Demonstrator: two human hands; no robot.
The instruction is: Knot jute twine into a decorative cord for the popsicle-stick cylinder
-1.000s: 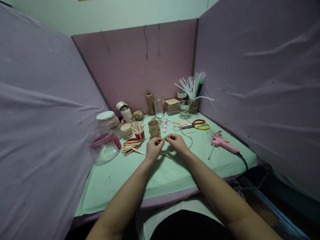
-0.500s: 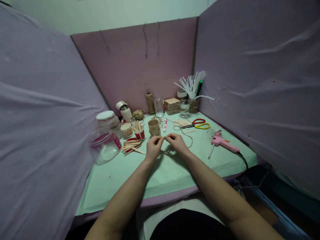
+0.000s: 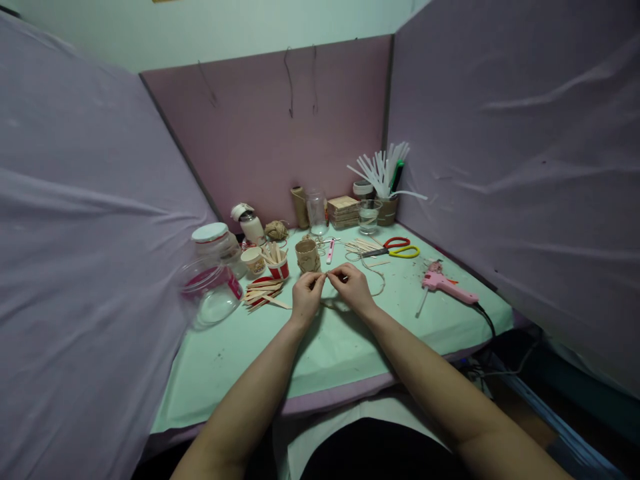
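Note:
My left hand and my right hand meet over the middle of the green table, fingertips pinched together on a thin piece of twine. The twine trails off to the right and back across the table. A loop of it lies under my hands. Just beyond my fingers stands a small twine-wrapped cup.
Wooden sticks, a red cup of sticks, a twine ball and clear plastic jars sit at left. Scissors, a pink glue gun, glue sticks in a holder stand at right. Purple partitions enclose the table.
Both hands have drawn slightly closer together and a little farther from me, still pinching the twine.

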